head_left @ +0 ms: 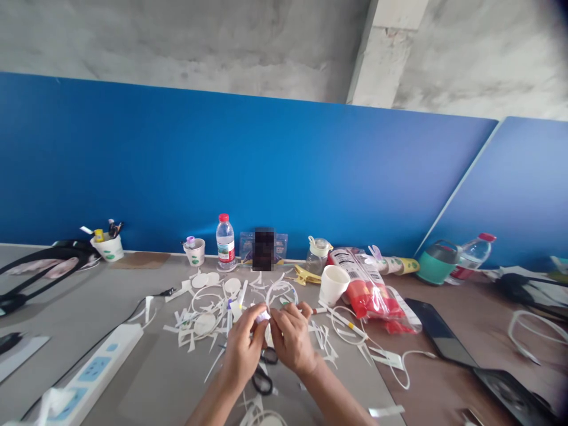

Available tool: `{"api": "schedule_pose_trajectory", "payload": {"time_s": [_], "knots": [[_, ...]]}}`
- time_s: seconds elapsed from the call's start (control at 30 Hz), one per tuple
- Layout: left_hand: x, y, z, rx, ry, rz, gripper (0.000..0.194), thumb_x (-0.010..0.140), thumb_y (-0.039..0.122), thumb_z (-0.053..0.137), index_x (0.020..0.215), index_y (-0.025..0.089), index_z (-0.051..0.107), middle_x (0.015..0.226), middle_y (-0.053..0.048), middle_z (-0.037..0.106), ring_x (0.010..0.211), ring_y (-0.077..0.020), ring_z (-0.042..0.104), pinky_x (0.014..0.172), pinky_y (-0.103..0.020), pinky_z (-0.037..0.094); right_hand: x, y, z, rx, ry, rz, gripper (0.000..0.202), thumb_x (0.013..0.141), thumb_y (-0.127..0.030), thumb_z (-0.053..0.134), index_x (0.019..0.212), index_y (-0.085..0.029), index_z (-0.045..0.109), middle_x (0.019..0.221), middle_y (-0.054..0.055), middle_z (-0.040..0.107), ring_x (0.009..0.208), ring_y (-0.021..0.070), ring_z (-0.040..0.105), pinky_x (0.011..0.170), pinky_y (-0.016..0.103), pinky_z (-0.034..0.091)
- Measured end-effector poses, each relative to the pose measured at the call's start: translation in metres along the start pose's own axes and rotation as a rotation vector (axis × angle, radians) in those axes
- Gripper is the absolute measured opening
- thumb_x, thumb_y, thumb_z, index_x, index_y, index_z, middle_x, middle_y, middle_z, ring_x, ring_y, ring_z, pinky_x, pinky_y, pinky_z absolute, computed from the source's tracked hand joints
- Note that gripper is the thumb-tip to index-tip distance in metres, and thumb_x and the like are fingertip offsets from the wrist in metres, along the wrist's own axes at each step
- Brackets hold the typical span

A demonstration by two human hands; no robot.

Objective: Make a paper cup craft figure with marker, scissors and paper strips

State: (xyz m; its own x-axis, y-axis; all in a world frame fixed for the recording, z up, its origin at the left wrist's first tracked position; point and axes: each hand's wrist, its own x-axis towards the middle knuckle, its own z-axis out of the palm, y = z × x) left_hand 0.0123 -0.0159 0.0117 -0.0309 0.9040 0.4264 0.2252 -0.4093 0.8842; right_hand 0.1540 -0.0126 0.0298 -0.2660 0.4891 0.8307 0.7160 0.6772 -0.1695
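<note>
My left hand (243, 340) is closed, pinching a small white piece (262, 317) that looks like folded paper or plastic. Close beside it, my right hand (293, 337) is closed too, fingertips pressed together against or near the same piece; what they grip is hidden. Under the hands lies a pair of scissors (262, 381) with black handles, its blades mostly covered. White paper strips and scraps (189, 331) surround the hands. Pale cut discs (205, 323) and ring-shaped offcuts lie among them.
A water bottle (226, 245), a pen cup (194, 255), a white paper cup (333, 285), a yellow clip (306, 276) and a red-and-clear plastic package (368, 290) stand or lie behind. A power strip (95, 373) is at left, a dark phone (439, 331) at right.
</note>
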Motion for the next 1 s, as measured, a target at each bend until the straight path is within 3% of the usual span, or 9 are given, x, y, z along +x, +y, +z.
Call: {"api": "schedule_pose_trajectory", "payload": {"time_s": [0.27,0.63,1.0], "knots": [[0.005,-0.006,-0.005,0.25,0.055,0.267,0.023,0.085,0.022,0.056,0.104,0.025,0.068,0.101,-0.009,0.073,0.093,-0.0243,0.069,0.082,-0.034,0.054,0.003,-0.005,-0.003,-0.005,-0.085,-0.039,0.021,0.083,-0.012,0.042,0.098,-0.018,0.055,0.062,0.0,0.059,0.062,0.0169,0.048,0.069,0.035,0.024],[0.008,-0.012,-0.01,0.514,0.138,0.609,0.024,0.089,0.016,0.054,0.111,0.02,0.062,0.097,-0.007,0.074,0.087,-0.0185,0.071,0.077,-0.027,0.057,0.002,-0.003,-0.002,-0.009,-0.039,-0.058,0.02,0.083,-0.013,0.039,0.091,-0.018,0.058,0.058,-0.001,0.055,0.059,0.0155,0.045,0.07,0.033,0.022],[0.01,-0.003,-0.012,0.583,0.122,0.65,0.022,0.088,0.008,0.05,0.105,0.02,0.059,0.09,-0.006,0.073,0.082,-0.0165,0.07,0.074,-0.026,0.055,0.0,-0.003,0.002,-0.017,-0.053,-0.05,0.019,0.083,-0.013,0.04,0.089,-0.018,0.057,0.057,-0.001,0.055,0.061,0.0159,0.047,0.071,0.034,0.022]]}}
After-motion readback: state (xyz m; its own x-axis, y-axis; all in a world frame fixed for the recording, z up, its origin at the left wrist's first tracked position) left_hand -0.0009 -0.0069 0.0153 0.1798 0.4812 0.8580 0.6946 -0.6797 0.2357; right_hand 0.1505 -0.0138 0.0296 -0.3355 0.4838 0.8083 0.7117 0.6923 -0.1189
